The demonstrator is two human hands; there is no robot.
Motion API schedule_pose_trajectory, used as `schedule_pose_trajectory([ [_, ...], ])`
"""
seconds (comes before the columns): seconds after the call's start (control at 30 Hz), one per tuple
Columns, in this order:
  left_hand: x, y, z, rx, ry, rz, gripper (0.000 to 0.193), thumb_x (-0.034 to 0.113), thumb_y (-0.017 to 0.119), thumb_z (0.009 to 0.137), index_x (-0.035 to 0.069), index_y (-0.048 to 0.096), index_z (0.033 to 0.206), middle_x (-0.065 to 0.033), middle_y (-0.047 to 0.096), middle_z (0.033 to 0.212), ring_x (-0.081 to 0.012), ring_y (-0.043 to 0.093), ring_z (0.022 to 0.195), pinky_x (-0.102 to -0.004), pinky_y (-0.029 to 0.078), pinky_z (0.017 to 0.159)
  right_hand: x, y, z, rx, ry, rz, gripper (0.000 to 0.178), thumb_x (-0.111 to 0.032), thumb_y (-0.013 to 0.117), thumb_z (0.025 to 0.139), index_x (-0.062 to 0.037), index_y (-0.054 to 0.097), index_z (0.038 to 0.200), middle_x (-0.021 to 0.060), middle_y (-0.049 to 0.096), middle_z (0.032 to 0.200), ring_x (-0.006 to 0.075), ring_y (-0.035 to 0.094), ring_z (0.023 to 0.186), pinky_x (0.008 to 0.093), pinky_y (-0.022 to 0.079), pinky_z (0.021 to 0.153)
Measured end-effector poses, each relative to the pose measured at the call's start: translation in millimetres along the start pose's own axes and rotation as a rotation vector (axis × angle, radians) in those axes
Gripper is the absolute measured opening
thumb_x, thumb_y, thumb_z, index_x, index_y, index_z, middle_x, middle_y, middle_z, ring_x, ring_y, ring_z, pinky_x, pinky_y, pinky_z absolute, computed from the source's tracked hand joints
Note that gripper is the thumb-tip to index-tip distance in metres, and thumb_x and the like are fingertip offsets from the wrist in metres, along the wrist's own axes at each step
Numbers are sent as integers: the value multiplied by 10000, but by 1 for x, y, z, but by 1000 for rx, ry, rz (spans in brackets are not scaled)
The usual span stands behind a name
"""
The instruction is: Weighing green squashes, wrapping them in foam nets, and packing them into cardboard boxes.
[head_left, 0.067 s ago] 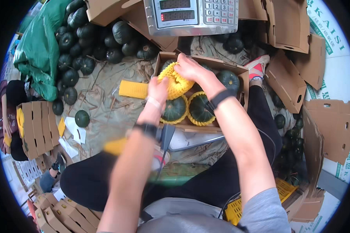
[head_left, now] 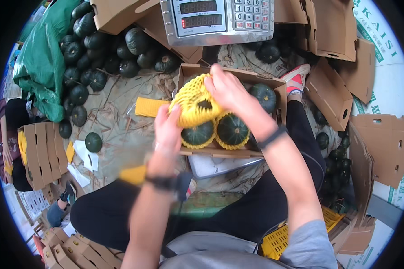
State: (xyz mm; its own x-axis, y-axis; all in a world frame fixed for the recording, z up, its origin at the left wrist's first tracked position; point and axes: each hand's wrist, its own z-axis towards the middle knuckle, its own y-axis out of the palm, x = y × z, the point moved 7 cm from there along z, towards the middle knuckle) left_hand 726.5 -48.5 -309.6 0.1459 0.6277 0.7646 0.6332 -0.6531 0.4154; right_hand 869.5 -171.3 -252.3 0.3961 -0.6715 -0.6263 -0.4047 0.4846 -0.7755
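A yellow foam net sleeve (head_left: 191, 101) is stretched wide between my hands above the box. Through its mesh and opening shows something dark green; how much of it is inside I cannot tell. My left hand (head_left: 167, 131) pinches the lower left rim of the sleeve, and my right hand (head_left: 229, 89) grips its upper right side. Beneath, in an open cardboard box (head_left: 280, 92), sit a squash (head_left: 197, 134) and another squash (head_left: 232, 130), dark green and ringed by yellow nets. A bare squash (head_left: 262, 97) lies at the box's right end.
Flat yellow net sleeves (head_left: 150, 106) lie left of the box. A digital scale (head_left: 220, 38) stands beyond it. Squashes (head_left: 98, 40) are heaped at far left beside a green sheet (head_left: 42, 71). Cardboard trays (head_left: 332, 31) lean at right; a yellow crate (head_left: 274, 244) is near my right side.
The net sleeve has opened out wider and lower, showing a dark green gap. My left hand has shifted left and down; my right hand has moved slightly right.
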Motion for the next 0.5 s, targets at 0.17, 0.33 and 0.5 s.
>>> schedule_pose_trajectory([
  [0.17,50,21,-83,-462,-215,-558,362,253,355,978,-1,511,1182,-171,590,1204,-285,582,1095,-406,444,989,-94,-41,-129,98,-144,65,232,-221,520,923,-9,443,869,220,577,605,409,580,529,495,468,472],
  [0.33,10,-14,-90,-481,-384,-596,371,229,366,960,-24,538,1171,-160,601,1192,-264,594,1065,-371,461,951,-70,-23,-138,-30,108,437,300,-260,468,967,19,466,858,223,561,694,372,582,665,394,447,604],
  [0.5,26,-1,-155,-306,-547,-589,469,367,367,981,-11,506,1222,-161,592,1201,-270,593,1077,-397,447,978,-55,16,-174,-164,372,1210,263,-269,526,948,-9,537,905,48,587,756,139,547,743,296,432,687],
])
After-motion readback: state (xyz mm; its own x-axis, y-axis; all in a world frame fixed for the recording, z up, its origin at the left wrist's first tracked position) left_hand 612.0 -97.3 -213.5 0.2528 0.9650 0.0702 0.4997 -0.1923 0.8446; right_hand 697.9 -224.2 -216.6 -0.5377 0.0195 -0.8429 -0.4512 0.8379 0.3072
